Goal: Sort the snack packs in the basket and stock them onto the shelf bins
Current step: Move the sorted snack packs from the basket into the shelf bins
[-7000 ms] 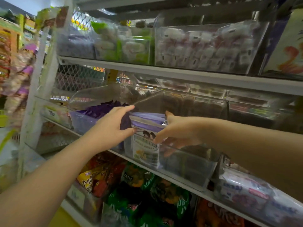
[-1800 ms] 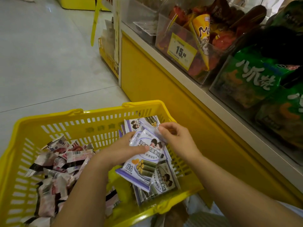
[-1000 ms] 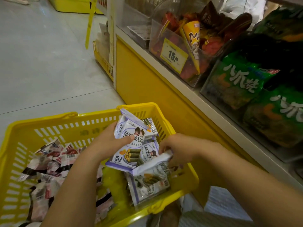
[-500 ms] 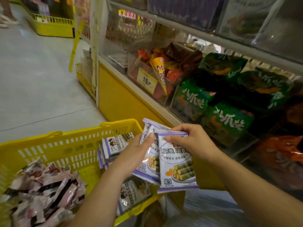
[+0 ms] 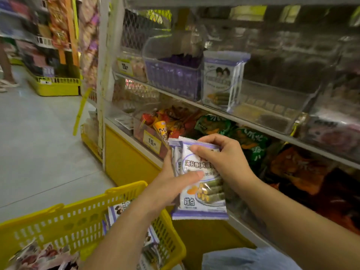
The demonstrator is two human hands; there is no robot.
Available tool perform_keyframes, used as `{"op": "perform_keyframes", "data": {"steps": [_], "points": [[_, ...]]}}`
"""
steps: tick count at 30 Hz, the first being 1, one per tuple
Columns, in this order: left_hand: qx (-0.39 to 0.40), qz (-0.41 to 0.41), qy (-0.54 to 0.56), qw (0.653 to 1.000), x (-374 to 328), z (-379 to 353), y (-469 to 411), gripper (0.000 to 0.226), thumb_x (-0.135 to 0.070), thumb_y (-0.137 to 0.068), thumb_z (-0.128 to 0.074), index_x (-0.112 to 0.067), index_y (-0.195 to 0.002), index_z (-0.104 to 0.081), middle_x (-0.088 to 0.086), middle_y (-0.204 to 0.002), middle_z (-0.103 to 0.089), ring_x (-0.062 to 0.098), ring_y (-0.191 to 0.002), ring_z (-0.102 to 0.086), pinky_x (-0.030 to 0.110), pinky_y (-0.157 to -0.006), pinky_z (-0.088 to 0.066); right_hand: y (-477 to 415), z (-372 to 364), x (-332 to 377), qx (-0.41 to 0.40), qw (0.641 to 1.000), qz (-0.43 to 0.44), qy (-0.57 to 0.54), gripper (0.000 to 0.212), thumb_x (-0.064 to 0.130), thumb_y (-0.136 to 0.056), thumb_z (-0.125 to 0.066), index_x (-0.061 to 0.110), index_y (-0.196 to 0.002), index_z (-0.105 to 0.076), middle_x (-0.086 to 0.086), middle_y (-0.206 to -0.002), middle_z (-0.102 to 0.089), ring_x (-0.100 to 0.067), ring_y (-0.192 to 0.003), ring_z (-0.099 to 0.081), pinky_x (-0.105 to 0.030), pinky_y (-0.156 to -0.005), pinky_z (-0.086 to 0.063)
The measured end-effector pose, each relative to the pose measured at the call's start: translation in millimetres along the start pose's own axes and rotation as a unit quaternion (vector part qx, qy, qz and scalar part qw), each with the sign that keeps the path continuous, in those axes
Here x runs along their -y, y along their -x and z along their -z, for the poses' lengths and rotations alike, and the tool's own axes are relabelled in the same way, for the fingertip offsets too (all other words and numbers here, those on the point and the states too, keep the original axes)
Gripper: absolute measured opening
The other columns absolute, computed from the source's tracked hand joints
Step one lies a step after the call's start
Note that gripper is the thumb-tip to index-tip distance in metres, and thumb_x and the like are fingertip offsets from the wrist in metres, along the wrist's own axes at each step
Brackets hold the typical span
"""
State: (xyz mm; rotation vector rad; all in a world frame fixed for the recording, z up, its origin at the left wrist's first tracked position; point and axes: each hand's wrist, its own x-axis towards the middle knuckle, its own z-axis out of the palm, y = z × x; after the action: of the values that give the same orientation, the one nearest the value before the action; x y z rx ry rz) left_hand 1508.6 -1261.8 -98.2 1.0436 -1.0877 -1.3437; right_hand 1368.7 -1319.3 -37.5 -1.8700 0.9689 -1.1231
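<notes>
Both hands hold a small stack of white-and-purple seaweed roll snack packs [image 5: 202, 193] in front of the lower shelf. My left hand [image 5: 171, 184] grips the stack from the left with the thumb across the front pack. My right hand [image 5: 220, 158] pinches the packs' top edge. Below at the left stands the yellow basket [image 5: 78, 215], holding more purple packs [image 5: 118, 211] and several pink-and-black packs [image 5: 39, 256]. On the middle shelf, a clear bin [image 5: 272, 106] has a few matching packs [image 5: 222, 80] standing at its left end.
A purple bin of dark purple packs [image 5: 173, 76] sits left of the clear bin. The lower shelf holds orange cone snacks [image 5: 161, 127] with a price tag, green bags [image 5: 249, 141] and orange bags. Grey floor lies to the left, with another yellow shelf base [image 5: 54, 86] beyond.
I have lifted the purple packs out of the basket and up toward the shelf. My view has risen from the basket to the middle shelf bins.
</notes>
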Motion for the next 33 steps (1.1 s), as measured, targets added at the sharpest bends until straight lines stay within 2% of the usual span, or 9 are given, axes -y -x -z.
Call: {"op": "perform_keyframes", "data": {"steps": [3, 6, 11, 16, 19, 24, 28, 30, 33], "points": [[0.031, -0.043, -0.011, 0.999, -38.2, -12.2, -0.9, 0.070, -0.026, -0.079, -0.076, -0.054, -0.129, -0.036, -0.010, -0.106, -0.072, 0.020, -0.090, -0.072, 0.032, -0.065, -0.058, -6.3, 33.9, 40.4, 0.021, 0.997, 0.005, 0.069, 0.064, 0.050, -0.061, -0.078, 0.029, -0.119, -0.059, 0.011, -0.117, -0.062, 0.000, -0.096, -0.064, -0.021, -0.077, -0.054], [0.096, -0.082, -0.038, 0.991, -75.7, -25.1, -2.5, 0.070, -0.028, -0.072, -0.076, -0.052, -0.127, -0.041, -0.007, -0.113, -0.070, 0.024, -0.098, -0.070, 0.043, -0.081, -0.056, -12.6, 75.5, 76.6, 0.106, 0.989, -0.072, 0.069, 0.097, 0.050, -0.050, -0.084, 0.036, -0.135, -0.041, 0.004, -0.129, -0.059, -0.013, -0.114, -0.060, -0.035, -0.087, -0.056], [0.204, -0.136, -0.064, 0.967, -134.7, -51.6, -17.1, 0.076, -0.025, -0.070, -0.076, -0.044, -0.134, -0.038, 0.002, -0.121, -0.067, 0.032, -0.107, -0.066, 0.053, -0.094, -0.050, -21.2, 134.1, 127.6, 0.241, 0.965, -0.100, 0.011, 0.090, 0.019, -0.063, -0.085, 0.029, -0.139, -0.038, -0.003, -0.116, -0.069, -0.025, -0.106, -0.067, -0.037, -0.079, -0.057], [0.247, -0.237, -0.117, 0.933, -192.5, -87.8, -37.0, 0.074, -0.023, -0.077, -0.071, -0.045, -0.137, -0.034, -0.002, -0.126, -0.064, 0.025, -0.110, -0.065, 0.049, -0.094, -0.050, -33.9, 179.2, 184.4, 0.179, 0.981, -0.038, 0.060, 0.086, 0.009, -0.061, -0.081, 0.024, -0.136, -0.041, -0.008, -0.115, -0.069, -0.027, -0.103, -0.068, -0.039, -0.080, -0.057], [0.224, -0.328, -0.159, 0.904, -227.3, -105.8, -47.8, 0.076, -0.023, -0.076, -0.075, -0.043, -0.136, -0.031, -0.020, -0.118, -0.065, 0.007, -0.110, -0.064, 0.025, -0.083, -0.054, -37.7, 196.5, 216.3, 0.073, 0.983, 0.060, 0.155, 0.094, 0.017, -0.053, -0.088, 0.028, -0.136, -0.044, -0.002, -0.123, -0.064, -0.022, -0.102, -0.068, -0.041, -0.084, -0.057], [0.180, -0.403, -0.241, 0.864, -265.9, -120.5, -78.5, 0.074, -0.029, -0.068, -0.078, -0.047, -0.123, -0.033, -0.031, -0.110, -0.064, -0.008, -0.106, -0.060, 0.008, -0.079, -0.048, -45.8, 208.8, 234.7, -0.053, 0.891, 0.204, 0.403, 0.094, 0.048, -0.054, -0.078, 0.038, -0.138, -0.037, 0.025, -0.128, -0.043, -0.002, -0.117, -0.051, -0.030, -0.097, -0.048], [0.114, -0.438, -0.286, 0.845, -264.7, -122.9, -113.7, 0.078, -0.017, -0.072, -0.083, -0.031, -0.136, -0.039, -0.016, -0.121, -0.064, 0.000, -0.111, -0.060, 0.022, -0.089, -0.051, -67.1, 209.2, 210.8, -0.096, 0.820, 0.268, 0.497, 0.091, 0.043, -0.064, -0.080, 0.032, -0.141, -0.033, 0.003, -0.127, -0.044, -0.012, -0.115, -0.046, -0.020, -0.092, -0.037], [0.057, -0.422, -0.325, 0.845, -257.8, -121.2, -131.1, 0.079, -0.030, -0.067, -0.086, -0.030, -0.135, -0.046, -0.009, -0.123, -0.063, 0.011, -0.115, -0.059, 0.039, -0.098, -0.048, -81.1, 203.2, 192.7, -0.103, 0.796, 0.284, 0.525, 0.088, 0.038, -0.068, -0.081, 0.028, -0.142, -0.034, -0.001, -0.123, -0.043, -0.015, -0.111, -0.046, -0.017, -0.089, -0.035], [-0.075, -0.346, -0.458, 0.815, -249.5, -113.8, -151.2, 0.063, -0.056, -0.063, -0.077, -0.037, -0.118, -0.055, -0.006, -0.114, -0.066, 0.022, -0.111, -0.059, 0.049, -0.100, -0.042, -103.9, 190.2, 166.6, -0.095, 0.789, 0.285, 0.536, 0.087, 0.036, -0.069, -0.082, 0.023, -0.142, -0.036, -0.008, -0.123, -0.042, -0.024, -0.113, -0.047, -0.032, -0.095, -0.044]]}}
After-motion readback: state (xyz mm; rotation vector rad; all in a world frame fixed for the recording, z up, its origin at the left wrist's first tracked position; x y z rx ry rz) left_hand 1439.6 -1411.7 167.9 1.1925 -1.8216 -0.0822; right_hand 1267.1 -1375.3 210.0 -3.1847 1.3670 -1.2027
